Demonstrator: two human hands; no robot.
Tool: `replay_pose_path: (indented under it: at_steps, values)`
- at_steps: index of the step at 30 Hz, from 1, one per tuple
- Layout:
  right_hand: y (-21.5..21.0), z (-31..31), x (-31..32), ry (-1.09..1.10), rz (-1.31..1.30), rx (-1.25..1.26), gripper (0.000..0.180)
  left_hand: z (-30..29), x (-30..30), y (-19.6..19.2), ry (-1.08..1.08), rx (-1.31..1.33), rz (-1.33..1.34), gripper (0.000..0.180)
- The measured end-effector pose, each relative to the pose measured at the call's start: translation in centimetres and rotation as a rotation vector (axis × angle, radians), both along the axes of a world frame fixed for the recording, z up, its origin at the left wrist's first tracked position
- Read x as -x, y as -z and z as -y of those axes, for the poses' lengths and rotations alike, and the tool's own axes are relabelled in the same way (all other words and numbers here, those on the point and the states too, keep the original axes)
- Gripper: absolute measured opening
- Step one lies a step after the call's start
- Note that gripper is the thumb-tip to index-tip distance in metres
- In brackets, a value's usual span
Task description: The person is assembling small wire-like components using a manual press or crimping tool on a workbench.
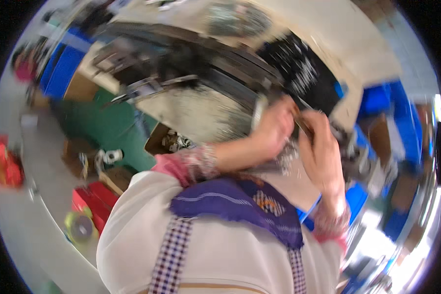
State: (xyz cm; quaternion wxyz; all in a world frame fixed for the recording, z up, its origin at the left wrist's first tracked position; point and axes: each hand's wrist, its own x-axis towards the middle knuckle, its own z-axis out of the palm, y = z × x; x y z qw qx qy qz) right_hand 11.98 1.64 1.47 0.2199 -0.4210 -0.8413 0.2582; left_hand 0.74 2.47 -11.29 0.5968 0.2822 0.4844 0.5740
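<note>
The whole picture is motion-blurred. My left hand (275, 126) is raised at the edge of a pale work surface (201, 115), its fingers curled round a thin silvery piece (258, 110). Just to its right, my right hand (322, 154) pinches a thin brownish tool (303, 125) that points toward the left hand. The two hands almost touch. Both wrists carry patterned pink cuffs (196, 164). A purple cloth (240, 201) lies over my cream garment below them. What lies under the hands is hidden.
A dark machine frame (230, 68) arcs behind the surface. Blue crates (63, 68) stand at the far left and more blue crates (377, 100) at the right. Below left are a cardboard box of small parts (174, 141), a green floor mat (108, 125), a red box (95, 198) and a yellow-green tape roll (79, 228).
</note>
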Motion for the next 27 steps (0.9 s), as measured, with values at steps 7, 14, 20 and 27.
replay_pose_path:
  at_steps: [7, 14, 20, 27]
  values:
    - [-0.1, 0.8, 7.8, -0.335, -0.174, -0.123, 0.035, 9.8, 4.9, -4.3, 0.328, 0.123, 0.658, 0.029]
    - [6.2, 0.5, 20.4, -0.418, -0.217, -0.199, 0.045, 9.2, 18.1, 1.2, -0.839, -0.155, 0.637, 0.040]
    - [8.5, -0.6, 24.9, -0.397, -0.069, -0.266, 0.041, 8.4, 21.3, 1.3, -0.845, -0.303, 0.667, 0.041]
    - [8.3, -0.6, 26.4, -0.294, -0.238, -0.249, 0.025, 8.2, 21.7, 1.2, -0.847, -0.316, 0.682, 0.030]
